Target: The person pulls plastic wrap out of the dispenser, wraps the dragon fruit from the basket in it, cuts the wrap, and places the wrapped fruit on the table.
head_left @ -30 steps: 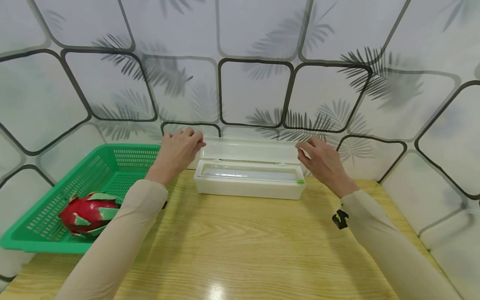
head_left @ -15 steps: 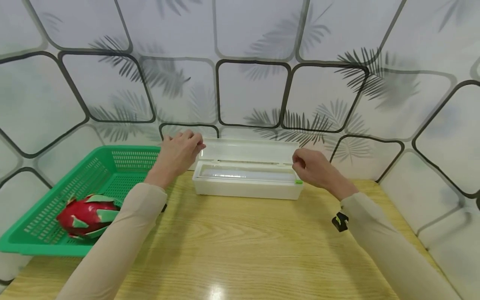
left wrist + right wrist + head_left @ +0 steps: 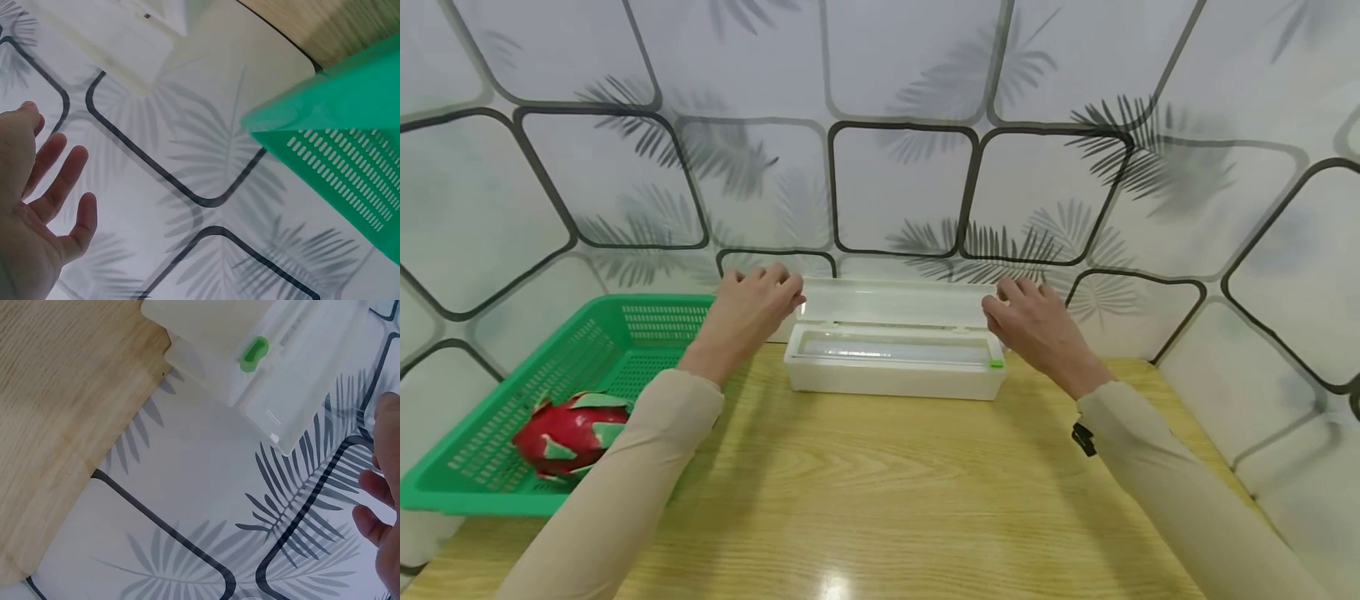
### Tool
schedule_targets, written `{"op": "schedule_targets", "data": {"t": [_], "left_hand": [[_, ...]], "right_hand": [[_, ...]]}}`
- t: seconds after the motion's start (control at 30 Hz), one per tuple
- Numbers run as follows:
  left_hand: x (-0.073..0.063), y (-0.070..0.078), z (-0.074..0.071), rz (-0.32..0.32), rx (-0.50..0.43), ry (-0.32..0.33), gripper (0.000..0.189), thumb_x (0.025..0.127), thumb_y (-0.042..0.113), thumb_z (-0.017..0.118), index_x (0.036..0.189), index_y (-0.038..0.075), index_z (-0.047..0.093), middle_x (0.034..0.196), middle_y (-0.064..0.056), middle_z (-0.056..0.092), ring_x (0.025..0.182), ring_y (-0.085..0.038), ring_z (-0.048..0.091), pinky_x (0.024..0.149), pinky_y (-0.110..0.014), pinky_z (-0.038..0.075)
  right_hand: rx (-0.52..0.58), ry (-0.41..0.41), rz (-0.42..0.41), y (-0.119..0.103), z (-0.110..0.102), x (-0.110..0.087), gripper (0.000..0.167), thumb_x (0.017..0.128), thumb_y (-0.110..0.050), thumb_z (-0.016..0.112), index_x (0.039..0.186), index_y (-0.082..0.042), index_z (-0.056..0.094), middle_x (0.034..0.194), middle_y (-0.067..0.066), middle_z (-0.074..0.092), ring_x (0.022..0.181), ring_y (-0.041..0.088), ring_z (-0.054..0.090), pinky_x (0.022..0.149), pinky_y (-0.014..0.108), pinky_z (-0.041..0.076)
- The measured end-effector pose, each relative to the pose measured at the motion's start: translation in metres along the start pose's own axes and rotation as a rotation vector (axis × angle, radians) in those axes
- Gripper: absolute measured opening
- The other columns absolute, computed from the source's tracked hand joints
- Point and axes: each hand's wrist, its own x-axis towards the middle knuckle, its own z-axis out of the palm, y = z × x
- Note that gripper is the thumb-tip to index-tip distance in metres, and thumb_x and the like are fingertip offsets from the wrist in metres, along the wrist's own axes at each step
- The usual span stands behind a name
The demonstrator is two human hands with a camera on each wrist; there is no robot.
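Observation:
A white cling film box (image 3: 895, 379) stands on the table against the wall, its lid (image 3: 887, 302) tipped back. The roll of cling film (image 3: 895, 350) lies inside. At the lid's left end my left hand (image 3: 748, 308) pinches with thumb and forefinger at the clear film; its other fingers are loosely bent in the left wrist view. My right hand (image 3: 1033, 325) pinches the film at the lid's right end. Faint clear film shows beside its fingers in the right wrist view. A green slider (image 3: 254, 354) sits at the box's right end.
A green plastic basket (image 3: 550, 502) stands at the left of the table, with a red dragon fruit (image 3: 568, 437) in it. The left forearm passes over its right side. Patterned wall (image 3: 902, 192) closes off the back and the right of the wooden table (image 3: 880, 492).
My right hand has moved in to the lid's right end, its fingers closing and then shifting their hold. The left hand stays almost where it was, drifting slightly left. Box and basket stay put.

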Motion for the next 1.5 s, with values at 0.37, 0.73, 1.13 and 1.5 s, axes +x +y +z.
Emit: {"op": "schedule_targets", "data": {"t": [0.37,0.73,1.13,1.5], "left_hand": [[-0.008,-0.002,0.005,0.020,0.021,0.065,0.019,0.104,0.029,0.061,0.104,0.010,0.058,0.103,-0.009,0.060,0.084,-0.034,0.064,0.058,-0.046,0.049],[-0.008,0.000,0.005,-0.039,-0.003,0.089,0.016,0.103,0.026,0.062,0.104,0.010,0.062,0.104,-0.011,0.064,0.084,-0.034,0.064,0.060,-0.050,0.051],[-0.008,0.000,0.003,-0.081,-0.067,0.076,0.014,0.102,0.023,0.065,0.102,0.010,0.061,0.108,-0.013,0.065,0.080,-0.036,0.061,0.060,-0.048,0.047],[-0.001,-0.002,0.000,-0.112,-0.118,0.068,0.010,0.101,0.021,0.065,0.100,0.011,0.063,0.107,-0.012,0.065,0.083,-0.035,0.060,0.065,-0.052,0.048]], "right_hand": [[-0.017,0.030,0.126,-0.004,0.004,-0.002,0.008,0.097,-0.015,0.065,0.095,-0.010,0.059,0.104,0.018,0.061,0.092,0.045,0.061,0.064,0.055,0.049],[0.004,0.021,0.163,-0.005,-0.002,0.005,0.007,0.098,-0.016,0.065,0.098,-0.010,0.062,0.104,0.019,0.061,0.093,0.045,0.060,0.065,0.056,0.049],[0.047,0.034,0.181,-0.005,-0.003,0.008,0.007,0.098,-0.014,0.063,0.095,-0.009,0.061,0.103,0.018,0.062,0.094,0.043,0.059,0.066,0.056,0.047],[0.019,0.076,0.193,-0.003,-0.004,0.012,0.009,0.096,-0.012,0.067,0.092,-0.008,0.060,0.100,0.017,0.061,0.089,0.043,0.059,0.065,0.056,0.047]]}}
